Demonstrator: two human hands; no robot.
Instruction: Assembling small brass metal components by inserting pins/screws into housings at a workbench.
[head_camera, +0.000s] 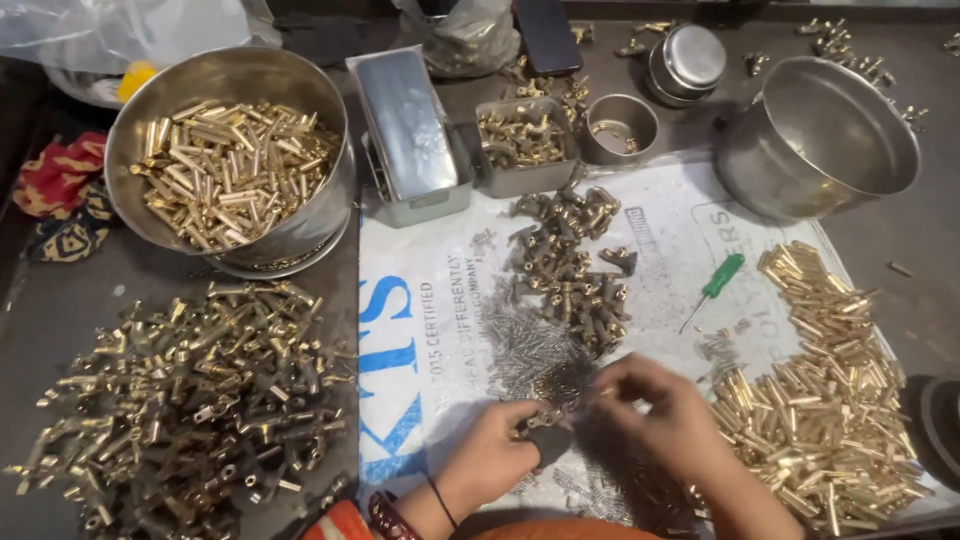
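Observation:
My left hand (495, 455) grips a small dark block with a brass fitting (540, 425) on it, low in the middle of the view. My right hand (665, 415) is just to its right, fingers pinched together at the fitting over a heap of small grey pins (525, 350); what the fingertips hold is too small to tell. Both hands work above a white printed sack sheet (440, 300). A cluster of brass fittings (570, 265) lies just beyond the hands.
A steel bowl of brass tubes (230, 165) stands at back left, an empty steel pot (820, 135) at back right. Brass parts are piled at left (190, 390) and right (825, 390). A green screwdriver (715, 285), small tins and a metal box (410, 135) lie behind.

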